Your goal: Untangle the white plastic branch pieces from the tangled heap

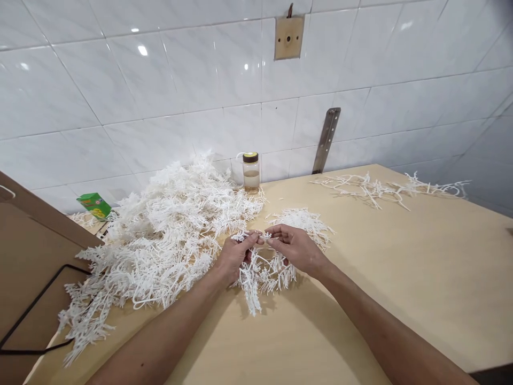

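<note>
Near the middle of the table, my left hand [235, 255] is closed on a white branched sprig [250, 283], its thumb and fingers pinching the upper stem. Close beside it on the right, my right hand [295, 247] pinches another part of the same white piece. Leafy strands hang below both hands. Just behind my right hand lies a small pile of loose white pieces [306, 220]. A large heap of white branches [172, 224] spreads to the left of my left hand.
A jar with a dark lid [251, 174] stands by the tiled wall. Bare white stems [377, 188] lie at the back right of the table [425, 267]. A green box [94, 206] and a brown carton [36, 267] are at the left.
</note>
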Motion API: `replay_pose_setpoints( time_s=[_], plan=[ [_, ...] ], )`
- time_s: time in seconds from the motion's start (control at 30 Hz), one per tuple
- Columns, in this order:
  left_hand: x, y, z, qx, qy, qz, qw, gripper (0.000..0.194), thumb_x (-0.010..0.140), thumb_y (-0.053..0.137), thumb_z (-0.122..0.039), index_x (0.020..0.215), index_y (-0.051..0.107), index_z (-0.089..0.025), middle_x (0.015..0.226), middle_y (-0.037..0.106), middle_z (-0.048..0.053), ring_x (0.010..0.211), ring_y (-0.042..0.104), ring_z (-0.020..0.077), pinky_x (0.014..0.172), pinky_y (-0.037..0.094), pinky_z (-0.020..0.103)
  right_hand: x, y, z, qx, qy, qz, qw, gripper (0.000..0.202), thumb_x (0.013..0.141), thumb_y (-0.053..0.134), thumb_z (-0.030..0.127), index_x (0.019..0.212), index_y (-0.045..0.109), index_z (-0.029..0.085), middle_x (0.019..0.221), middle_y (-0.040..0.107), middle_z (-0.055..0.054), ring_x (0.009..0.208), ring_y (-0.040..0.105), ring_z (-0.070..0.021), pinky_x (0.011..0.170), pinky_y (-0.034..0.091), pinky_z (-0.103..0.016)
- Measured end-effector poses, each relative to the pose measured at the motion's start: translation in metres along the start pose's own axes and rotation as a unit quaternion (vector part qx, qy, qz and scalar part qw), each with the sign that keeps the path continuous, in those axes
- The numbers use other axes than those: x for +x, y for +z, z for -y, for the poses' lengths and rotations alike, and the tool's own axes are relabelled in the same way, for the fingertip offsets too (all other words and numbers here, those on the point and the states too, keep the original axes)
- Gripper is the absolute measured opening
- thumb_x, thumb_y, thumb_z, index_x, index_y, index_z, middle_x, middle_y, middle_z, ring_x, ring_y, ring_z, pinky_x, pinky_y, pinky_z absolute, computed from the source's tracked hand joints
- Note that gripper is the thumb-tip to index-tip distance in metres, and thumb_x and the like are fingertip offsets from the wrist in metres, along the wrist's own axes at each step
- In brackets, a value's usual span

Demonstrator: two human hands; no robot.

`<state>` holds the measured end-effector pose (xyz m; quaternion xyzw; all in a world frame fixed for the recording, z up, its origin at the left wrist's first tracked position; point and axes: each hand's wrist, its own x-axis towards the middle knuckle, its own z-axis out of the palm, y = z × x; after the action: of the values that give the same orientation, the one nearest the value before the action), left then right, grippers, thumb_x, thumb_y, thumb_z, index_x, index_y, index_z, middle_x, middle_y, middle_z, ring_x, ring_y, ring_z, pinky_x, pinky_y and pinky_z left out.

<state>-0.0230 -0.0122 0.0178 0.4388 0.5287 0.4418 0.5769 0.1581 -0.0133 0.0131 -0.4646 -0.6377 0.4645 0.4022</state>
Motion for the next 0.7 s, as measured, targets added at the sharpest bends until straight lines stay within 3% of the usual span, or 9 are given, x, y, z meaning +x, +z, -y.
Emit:
replay_pose_setpoints(
  time_s=[0.2,0.33,0.53,0.7],
  plan=[
    [-0.0039,0.0031,-0.0029,-0.005,0.044,0.021,0.999,0.038,0.063,0.081,-0.045,0.082,0.074,-0.013,0.043,0.045,-0.006,0.04,0.035,0.0073,0.041,0.026,0.022,0.0019,0.0025,-0.0029,0.033,-0.026,-0.005,0.999,0.043,0.08,0.068,0.049,0.107,0.064,0.015,0.085,0.066,-0.005,0.071,0.06,-0.015,0.055,0.047,-0.024],
    [-0.0062,0.0025,-0.0037,0.014,0.063,0.051,0.997,0.035,0.065,0.079,-0.039,0.09,0.075,-0.015,0.046,0.047,-0.006,0.042,0.037,0.0076,0.042,0.029,0.022,0.0028,0.0025,-0.0055,0.034,0.002,-0.019,0.999,0.034,0.085,0.06,0.05,0.089,0.065,0.017,0.069,0.059,0.0,0.058,0.051,-0.0113,0.049,0.041,-0.022],
    [-0.0074,0.0017,-0.0029,0.048,0.082,0.07,0.993,0.016,0.067,0.073,-0.031,0.07,0.071,-0.016,0.046,0.046,-0.005,0.043,0.04,0.0075,0.043,0.029,0.021,0.0013,-0.0013,-0.0065,0.011,0.026,0.013,1.0,0.021,0.082,0.06,0.039,0.084,0.065,0.018,0.063,0.054,0.002,0.052,0.049,-0.0105,0.044,0.04,-0.021],
    [-0.0048,0.0003,0.001,0.032,0.088,0.072,0.993,0.025,0.065,0.077,-0.036,0.08,0.073,-0.016,0.048,0.049,-0.005,0.043,0.04,0.0076,0.044,0.03,0.021,0.0002,-0.0042,-0.0053,-0.032,0.026,0.015,0.999,0.028,0.08,0.062,0.047,0.076,0.064,0.019,0.058,0.051,0.003,0.048,0.047,-0.0103,0.041,0.039,-0.021]
  ],
)
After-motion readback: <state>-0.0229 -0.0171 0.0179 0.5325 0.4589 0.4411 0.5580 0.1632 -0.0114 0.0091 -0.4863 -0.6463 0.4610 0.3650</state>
